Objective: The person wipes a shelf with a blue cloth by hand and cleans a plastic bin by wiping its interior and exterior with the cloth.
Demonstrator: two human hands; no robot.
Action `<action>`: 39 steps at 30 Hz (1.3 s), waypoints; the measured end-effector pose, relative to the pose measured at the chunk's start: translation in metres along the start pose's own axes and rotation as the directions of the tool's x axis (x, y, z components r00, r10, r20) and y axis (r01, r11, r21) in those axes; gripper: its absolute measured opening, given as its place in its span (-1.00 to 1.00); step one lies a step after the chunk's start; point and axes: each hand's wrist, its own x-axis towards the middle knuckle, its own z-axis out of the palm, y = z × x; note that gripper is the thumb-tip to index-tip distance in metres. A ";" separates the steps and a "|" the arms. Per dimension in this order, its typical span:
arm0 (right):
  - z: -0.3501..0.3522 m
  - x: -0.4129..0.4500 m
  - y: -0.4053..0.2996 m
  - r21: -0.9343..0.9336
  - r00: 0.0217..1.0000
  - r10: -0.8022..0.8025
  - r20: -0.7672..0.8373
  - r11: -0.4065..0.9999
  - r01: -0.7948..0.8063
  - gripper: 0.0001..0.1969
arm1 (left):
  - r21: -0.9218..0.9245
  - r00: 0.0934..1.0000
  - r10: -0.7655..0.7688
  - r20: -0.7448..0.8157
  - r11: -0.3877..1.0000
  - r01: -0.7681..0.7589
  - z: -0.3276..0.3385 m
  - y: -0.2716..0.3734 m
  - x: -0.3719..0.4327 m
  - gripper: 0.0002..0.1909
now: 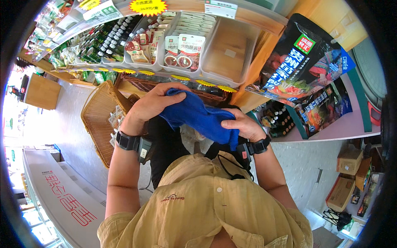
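A blue cloth [201,116] is stretched between my two hands above my lap. My left hand [158,104] pinches its upper left end, thumb on top. At the other end, my right hand [243,124] grips the folded cloth between thumb and fingers, and a loose corner hangs below it. Just beyond the cloth stands a shelf with clear plastic bins; one bin [229,51] on the right shows a bare bottom with a small pale label. The bin to its left holds white sauce pouches [187,54].
A wicker basket [102,117] with small packets stands left of my left arm. Large black pouches [302,62] are displayed at the right. Cardboard boxes [341,192] are stacked at lower right, and a white freezer cabinet [62,198] stands at lower left.
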 end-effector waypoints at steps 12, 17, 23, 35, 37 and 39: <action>0.037 0.009 -0.012 0.184 0.988 -0.145 -0.047 0.971 0.151 -0.36 | 0.473 0.869 0.397 -0.297 0.851 -0.227 0.020 -0.034 0.010 -0.52; 0.040 0.017 -0.012 0.250 0.975 -0.191 -0.115 0.944 0.214 -0.37 | -0.218 0.993 0.116 0.010 0.970 -0.111 0.035 -0.041 -0.016 -0.42; 0.038 0.020 -0.004 0.131 0.937 -0.250 -0.242 0.949 0.287 -0.39 | -0.408 0.992 0.056 0.115 0.913 -0.004 0.035 -0.048 -0.019 -0.46; -0.034 0.013 0.065 0.326 0.957 -0.085 -0.277 0.929 0.176 -0.60 | -0.770 0.987 0.101 0.122 0.638 0.030 0.063 -0.017 -0.008 -0.53; -0.016 0.026 0.074 0.145 0.947 -0.139 -0.290 0.972 0.187 -0.54 | -0.831 0.970 0.179 0.165 0.554 0.039 0.073 -0.012 0.001 -0.53; -0.005 0.013 0.075 0.157 0.916 -0.377 -0.140 0.904 0.396 -0.56 | -0.845 0.965 0.179 0.189 0.531 0.067 0.082 -0.013 0.006 -0.54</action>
